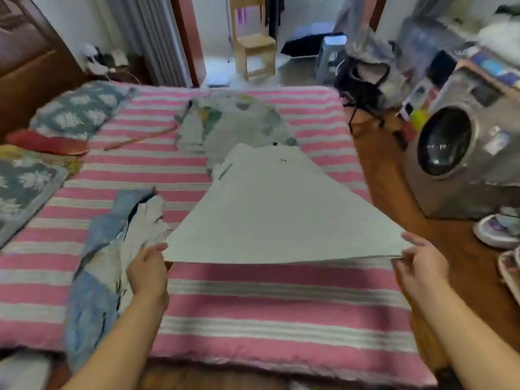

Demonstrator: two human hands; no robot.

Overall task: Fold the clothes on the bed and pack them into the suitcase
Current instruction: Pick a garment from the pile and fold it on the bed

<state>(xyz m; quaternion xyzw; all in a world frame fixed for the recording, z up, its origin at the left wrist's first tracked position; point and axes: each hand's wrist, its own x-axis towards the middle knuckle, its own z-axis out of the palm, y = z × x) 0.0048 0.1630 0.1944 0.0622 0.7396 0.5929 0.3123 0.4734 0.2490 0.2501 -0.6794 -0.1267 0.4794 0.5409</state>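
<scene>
Both hands, the left hand (pixel 149 266) and right hand (pixel 419 263), pinch the near corners of the plain pale grey cloth garment (pixel 275 209), which stretches straight away from them across the pink striped bed (pixel 253 305).

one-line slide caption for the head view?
Both hands, left and right, hold a pale grey garment by its near corners above the striped bed.

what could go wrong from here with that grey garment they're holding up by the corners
Both the left hand and the right hand only pinch the near corners of the grey garment, so a corner could slip and spoil the fold. Its far end lies on the patterned garment, which may drag along if pulled. The denim pile sits right beside the left hand and could get caught in the fold.
</scene>
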